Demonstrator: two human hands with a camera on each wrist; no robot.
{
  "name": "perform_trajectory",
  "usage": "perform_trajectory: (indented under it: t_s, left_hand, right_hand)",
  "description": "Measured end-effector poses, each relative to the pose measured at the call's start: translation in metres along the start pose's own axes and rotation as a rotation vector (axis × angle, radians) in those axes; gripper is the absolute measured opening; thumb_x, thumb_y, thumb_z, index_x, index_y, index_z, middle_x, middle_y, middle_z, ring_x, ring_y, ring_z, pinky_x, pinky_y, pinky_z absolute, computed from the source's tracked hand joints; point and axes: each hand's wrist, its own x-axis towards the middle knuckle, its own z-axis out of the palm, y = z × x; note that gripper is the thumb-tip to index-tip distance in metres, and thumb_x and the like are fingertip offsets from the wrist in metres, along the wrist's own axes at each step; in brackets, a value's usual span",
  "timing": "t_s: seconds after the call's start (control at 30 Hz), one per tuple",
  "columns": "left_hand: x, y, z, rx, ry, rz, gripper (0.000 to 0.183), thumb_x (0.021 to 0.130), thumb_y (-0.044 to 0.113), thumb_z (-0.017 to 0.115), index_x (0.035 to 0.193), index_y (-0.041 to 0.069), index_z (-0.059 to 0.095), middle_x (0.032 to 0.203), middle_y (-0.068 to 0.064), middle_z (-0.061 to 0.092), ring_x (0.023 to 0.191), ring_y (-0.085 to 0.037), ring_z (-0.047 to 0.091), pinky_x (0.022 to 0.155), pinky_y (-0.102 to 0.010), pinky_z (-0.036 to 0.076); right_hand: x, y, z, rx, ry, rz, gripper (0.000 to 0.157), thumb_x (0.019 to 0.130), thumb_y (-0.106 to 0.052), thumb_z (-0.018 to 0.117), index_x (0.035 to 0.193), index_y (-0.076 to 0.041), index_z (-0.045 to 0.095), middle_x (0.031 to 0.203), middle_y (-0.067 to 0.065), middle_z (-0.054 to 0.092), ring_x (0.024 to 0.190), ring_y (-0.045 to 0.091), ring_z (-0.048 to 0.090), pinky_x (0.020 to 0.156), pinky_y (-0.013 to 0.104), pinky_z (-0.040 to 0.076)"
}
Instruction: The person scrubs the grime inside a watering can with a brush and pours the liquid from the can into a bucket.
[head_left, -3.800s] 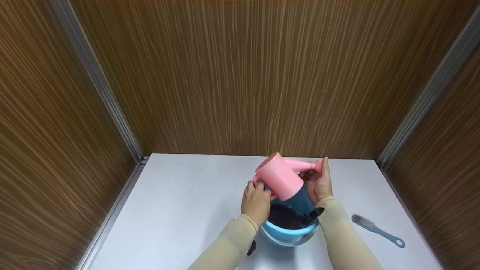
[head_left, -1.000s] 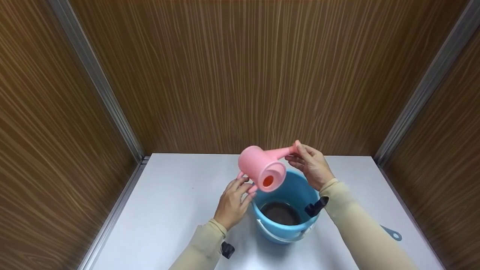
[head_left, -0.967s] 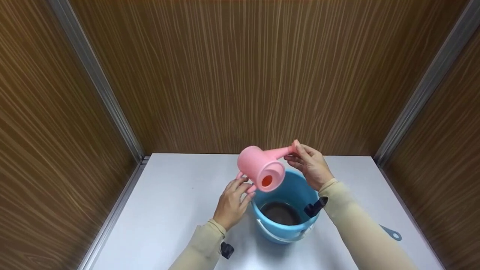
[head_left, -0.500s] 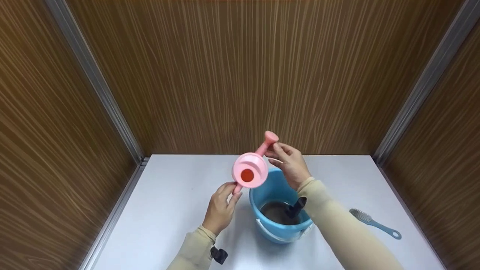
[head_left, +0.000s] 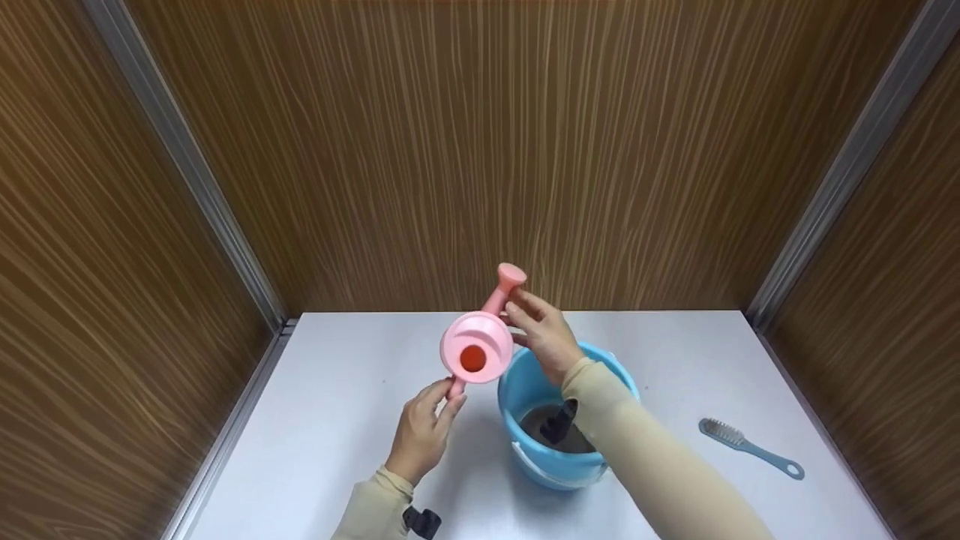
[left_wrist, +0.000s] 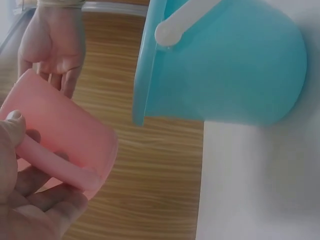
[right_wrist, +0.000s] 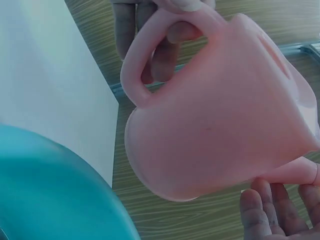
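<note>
A pink watering can [head_left: 493,336] is held in the air, left of the bucket. Its top, with a round orange-red opening, faces up toward the head camera. My left hand [head_left: 420,435] grips the handle [left_wrist: 55,165], thumb on one side and fingers curled through the loop. At the spout [right_wrist: 295,172], my right hand [head_left: 544,334] has its thumb and index finger close to the flared head, the other fingers along the underside. Below and right stands a light blue bucket [head_left: 525,390] with a white bail handle; something dark covers its bottom.
A hairbrush-like blue brush [head_left: 750,448] lies on the white table [head_left: 322,405] at the right. Wood-grain panels [head_left: 480,150] enclose the back and both sides. Black wrist mounts [head_left: 422,523] stick out from the sleeves.
From a bucket-side tilt with its base raised, the watering can has turned top-up and moved left with both hands. My right thumb has slid lower along the spout.
</note>
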Motion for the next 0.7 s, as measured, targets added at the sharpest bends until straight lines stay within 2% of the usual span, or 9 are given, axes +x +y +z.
perform_trajectory:
  t_s: [0.17, 0.37, 0.57, 0.7]
  left_hand:
    - [-0.010, -0.006, -0.014, 0.009, 0.005, -0.019, 0.014, 0.096, 0.024, 0.060, 0.104, 0.013, 0.064, 0.099, 0.004, 0.066, 0.100, -0.012, 0.062, 0.088, -0.040, 0.050]
    - [-0.017, -0.010, -0.032, 0.011, 0.046, -0.021, 0.014, 0.095, 0.020, 0.062, 0.105, 0.011, 0.065, 0.101, 0.003, 0.066, 0.102, -0.014, 0.063, 0.087, -0.036, 0.051]
    - [-0.026, -0.017, -0.051, 0.018, 0.125, -0.007, 0.010, 0.092, 0.010, 0.065, 0.102, 0.009, 0.065, 0.097, 0.004, 0.065, 0.098, -0.012, 0.064, 0.086, -0.032, 0.051]
    - [-0.032, -0.021, -0.060, 0.024, 0.142, -0.033, 0.010, 0.093, 0.012, 0.065, 0.102, 0.009, 0.065, 0.095, 0.003, 0.065, 0.098, -0.012, 0.064, 0.086, -0.031, 0.051]
  right_hand:
    - [-0.003, 0.008, 0.016, -0.053, -0.071, -0.010, 0.059, 0.095, -0.035, 0.061, 0.147, -0.019, 0.039, 0.141, 0.001, 0.050, 0.123, 0.023, 0.051, 0.097, 0.047, 0.044]
    - [-0.008, 0.006, 0.038, -0.121, -0.138, 0.017, 0.064, 0.092, -0.044, 0.061, 0.149, -0.031, 0.034, 0.141, -0.007, 0.049, 0.126, 0.018, 0.048, 0.096, 0.043, 0.045]
    - [-0.008, 0.003, 0.065, -0.139, -0.159, 0.062, 0.063, 0.090, -0.047, 0.062, 0.146, -0.042, 0.034, 0.137, -0.012, 0.051, 0.123, 0.016, 0.050, 0.095, 0.041, 0.046]
    - [-0.008, 0.006, 0.082, -0.123, -0.163, 0.080, 0.059, 0.092, -0.047, 0.060, 0.146, -0.040, 0.036, 0.139, -0.014, 0.049, 0.124, 0.015, 0.049, 0.095, 0.040, 0.046]
